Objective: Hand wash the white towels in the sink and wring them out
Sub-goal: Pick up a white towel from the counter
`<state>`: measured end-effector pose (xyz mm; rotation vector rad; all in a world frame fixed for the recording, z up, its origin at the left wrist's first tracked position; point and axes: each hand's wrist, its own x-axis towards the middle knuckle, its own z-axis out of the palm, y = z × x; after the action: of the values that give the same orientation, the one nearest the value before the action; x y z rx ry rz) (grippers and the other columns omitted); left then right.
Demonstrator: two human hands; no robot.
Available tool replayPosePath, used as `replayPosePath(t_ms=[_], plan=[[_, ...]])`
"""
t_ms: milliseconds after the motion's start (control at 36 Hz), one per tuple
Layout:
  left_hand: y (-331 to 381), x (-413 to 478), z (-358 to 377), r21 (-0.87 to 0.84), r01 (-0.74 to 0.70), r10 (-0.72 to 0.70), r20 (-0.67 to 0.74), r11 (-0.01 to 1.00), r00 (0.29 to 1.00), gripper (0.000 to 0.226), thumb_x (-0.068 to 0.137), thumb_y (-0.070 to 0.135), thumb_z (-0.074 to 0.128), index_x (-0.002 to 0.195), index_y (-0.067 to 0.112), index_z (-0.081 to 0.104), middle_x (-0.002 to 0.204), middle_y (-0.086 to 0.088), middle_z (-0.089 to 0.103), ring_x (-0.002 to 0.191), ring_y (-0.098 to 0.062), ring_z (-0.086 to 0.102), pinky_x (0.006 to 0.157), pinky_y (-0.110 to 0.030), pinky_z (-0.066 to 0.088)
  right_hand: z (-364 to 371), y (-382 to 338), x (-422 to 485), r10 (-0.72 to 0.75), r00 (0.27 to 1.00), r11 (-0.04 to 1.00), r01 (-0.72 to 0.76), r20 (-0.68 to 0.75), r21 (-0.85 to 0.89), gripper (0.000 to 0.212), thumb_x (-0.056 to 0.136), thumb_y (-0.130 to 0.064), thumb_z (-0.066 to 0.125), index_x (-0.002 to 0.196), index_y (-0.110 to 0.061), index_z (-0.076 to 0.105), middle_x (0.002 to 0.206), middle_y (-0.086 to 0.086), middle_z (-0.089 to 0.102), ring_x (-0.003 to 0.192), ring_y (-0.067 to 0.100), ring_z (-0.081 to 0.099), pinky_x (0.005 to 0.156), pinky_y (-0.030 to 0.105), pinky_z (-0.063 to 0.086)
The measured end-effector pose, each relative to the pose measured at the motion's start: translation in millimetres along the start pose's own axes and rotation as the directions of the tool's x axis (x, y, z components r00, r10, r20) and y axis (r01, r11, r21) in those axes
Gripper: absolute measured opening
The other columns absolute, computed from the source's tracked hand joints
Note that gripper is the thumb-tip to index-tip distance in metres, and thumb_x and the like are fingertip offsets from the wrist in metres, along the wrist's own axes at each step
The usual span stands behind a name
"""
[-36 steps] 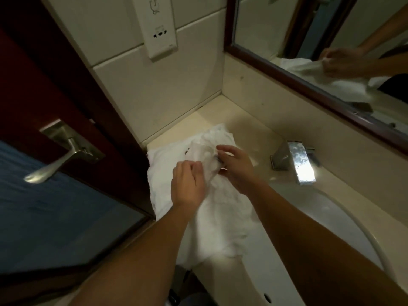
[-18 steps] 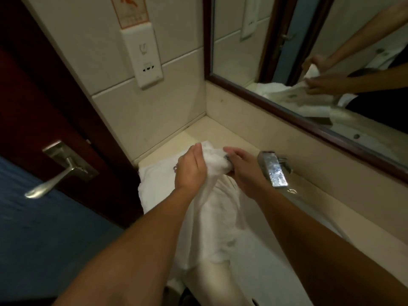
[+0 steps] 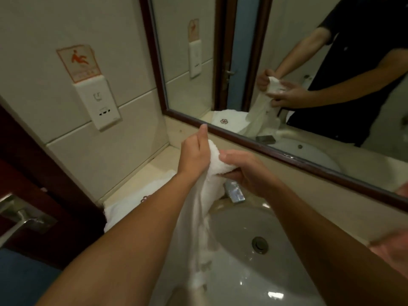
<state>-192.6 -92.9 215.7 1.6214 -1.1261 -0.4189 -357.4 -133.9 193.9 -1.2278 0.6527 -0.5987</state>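
Sink (image 3: 287, 272) w/ white towel (image 3: 196, 217) held up over its left side, both hands on the bunched top.

Towel hangs from the hands down past sink's near-left rim. It looks soft and limp; can't tell wet or dry. Once soaked, prob. heavy and floppy, but not fragile and hardly slippery. Best hold is the thick bunched end, hands close tog. for twisting. 2nd towel (image 3: 132, 203) lies on the counter left of sink, mostly hidden behind left forearm, w/ a small reddish emblem just showing. Left hand (image 3: 194, 155), above sink's back-left, has its fingers wrapped on the towel top and thumb sticking up. Right hand (image 3: 249, 171), just beside it, has fingers & thumb curled round the same bunch from below. Faucet (image 3: 235, 193) at sink's back edge is partly covered by right hand; no water flow visible. Towel's bottom end is blurred at sink's near rim.
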Motion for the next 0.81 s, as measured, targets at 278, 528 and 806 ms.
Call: replayPosePath(t_ms=[278,528,806], plan=[[85.1,7.8,70.2,-0.105,-0.126,0.150,0.272,0.986,0.951,0.060,0.112,0.046,0.044,0.059,0.017,0.038,0.055,0.004,0.040,0.049,-0.004,0.037,0.051,-0.026,0.030,-60.7,-29.9,-81.1,-0.236,0.893,0.930,0.094,-0.383,-0.356,0.021,0.099,-0.023,0.077,0.102,-0.003,0.077,0.094,0.015,0.078,0.082,0.017,0.070,0.077,0.032,0.056],[139.6,-2.1,123.1,-0.150,-0.205,0.252,0.490,0.967,0.834,0.058,0.109,0.052,0.048,0.065,0.015,0.041,0.057,0.003,0.033,0.045,-0.004,0.030,0.044,-0.020,0.027,-99.6,-39.6,-130.2,-0.378,0.745,0.859,0.060,-0.549,-0.509,0.037,0.096,-0.048,0.072,0.101,-0.012,0.079,0.099,0.020,0.072,0.094,0.033,0.068,0.079,0.035,0.047],[164.0,-21.0,169.6,-0.174,-0.220,0.281,0.565,0.960,0.776,0.060,0.108,0.054,0.050,0.061,0.020,0.035,0.054,0.007,0.030,0.044,-0.005,0.027,0.044,-0.022,0.023,-133.3,-66.1,-183.7,-0.376,0.631,0.823,-0.108,-0.679,-0.557,0.040,0.097,-0.039,0.076,0.099,0.002,0.074,0.105,0.016,0.061,0.095,0.017,0.058,0.081,0.026,0.046]])
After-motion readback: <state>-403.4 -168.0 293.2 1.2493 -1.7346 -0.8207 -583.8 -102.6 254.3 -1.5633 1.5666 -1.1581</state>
